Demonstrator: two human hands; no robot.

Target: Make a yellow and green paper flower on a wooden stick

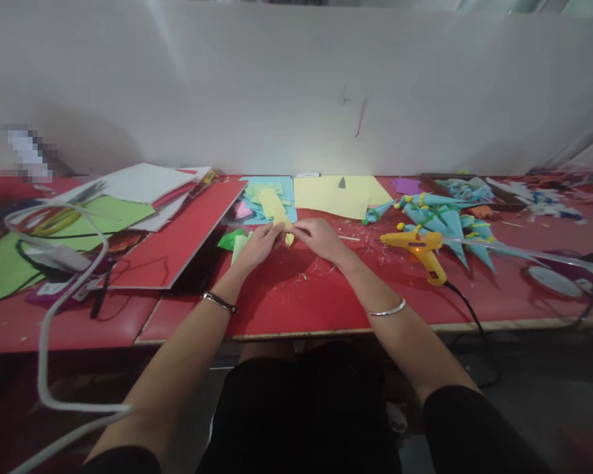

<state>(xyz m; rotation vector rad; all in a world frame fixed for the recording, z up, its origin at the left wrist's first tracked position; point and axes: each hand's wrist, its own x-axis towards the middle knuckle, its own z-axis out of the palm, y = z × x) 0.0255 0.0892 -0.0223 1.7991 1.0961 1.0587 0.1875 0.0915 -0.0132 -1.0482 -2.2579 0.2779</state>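
Yellow paper (273,204) at twelve o'clock; near end pinched in fingertips of left hand (259,247) and right hand (322,239), both nearly closed. Likely light, limp, easily creased or torn; best held gently by that end.

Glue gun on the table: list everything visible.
The glue gun is yellow, apparently plastic, with an orange light glowing on its side. It rests on the red tabletop, nozzle pointing left, grip slanting toward the front edge. A translucent rod extends from its rear; a black cable leaves the grip's base. Blue cones lie behind it; contact unclear. Neither left hand nor right hand touches it.
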